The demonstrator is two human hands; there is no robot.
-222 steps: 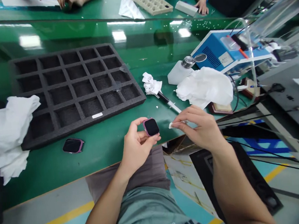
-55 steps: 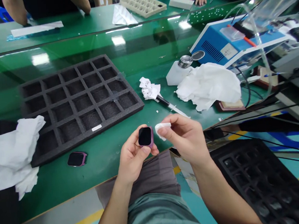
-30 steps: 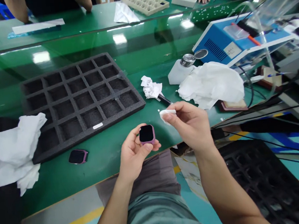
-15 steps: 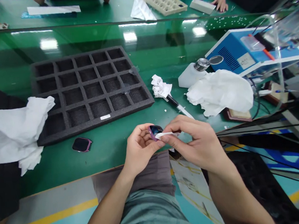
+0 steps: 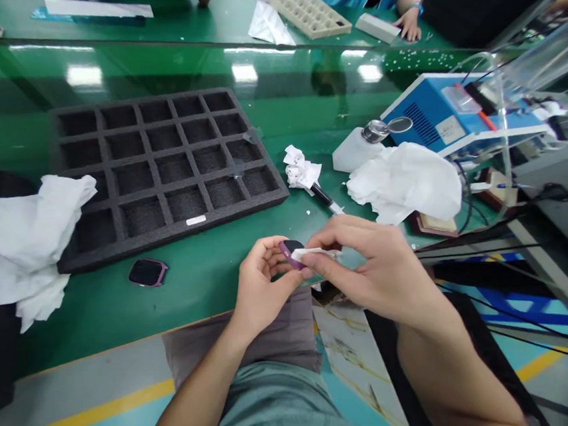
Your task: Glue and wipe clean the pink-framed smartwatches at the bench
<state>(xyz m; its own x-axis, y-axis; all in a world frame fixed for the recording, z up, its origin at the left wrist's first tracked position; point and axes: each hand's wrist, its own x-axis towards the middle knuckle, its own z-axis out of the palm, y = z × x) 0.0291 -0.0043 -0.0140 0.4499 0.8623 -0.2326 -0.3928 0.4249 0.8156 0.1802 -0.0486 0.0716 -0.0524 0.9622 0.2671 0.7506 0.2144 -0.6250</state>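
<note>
My left hand (image 5: 261, 283) is closed around a small purple watch body (image 5: 290, 247) with a dark screen, held over the near edge of the green table (image 5: 196, 295). My right hand (image 5: 370, 268) pinches a small white wipe (image 5: 311, 254) and presses it against the watch screen, covering most of it. A second purple watch body (image 5: 148, 272) lies on the table in front of the black foam tray (image 5: 159, 165), whose cells look empty.
A white cloth (image 5: 20, 242) lies at the left, a crumpled white tissue (image 5: 404, 181) and a white dispenser bottle (image 5: 358, 149) at the right beside a blue machine (image 5: 450, 113). A tissue-wrapped tool (image 5: 308, 180) lies mid-table. Other people's hands work at the far side.
My right hand brought the wipe down from above the watch onto its screen. The hands now touch, and the screen is mostly covered.
</note>
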